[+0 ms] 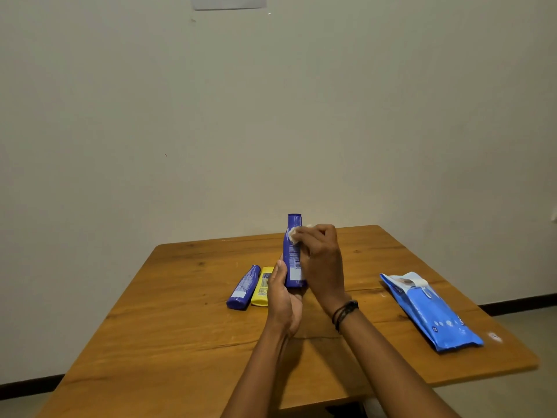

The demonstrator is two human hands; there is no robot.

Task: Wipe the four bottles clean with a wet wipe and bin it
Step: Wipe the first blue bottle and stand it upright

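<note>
My left hand point(283, 300) grips the lower end of a tall blue bottle point(293, 254) and holds it upright above the wooden table point(180, 327). My right hand point(321, 260) presses a white wet wipe point(294, 235) against the bottle's upper part, fingers curled round the wipe. Another blue bottle point(243, 288) lies on the table to the left, and a yellow bottle point(262, 286) lies beside it, partly behind my left hand. A fourth bottle does not show.
A blue pack of wet wipes point(431, 312) lies on the right side of the table, its flap lifted. A small white sticker point(494, 337) sits near the right edge. A plain wall stands behind the table. No bin is in view.
</note>
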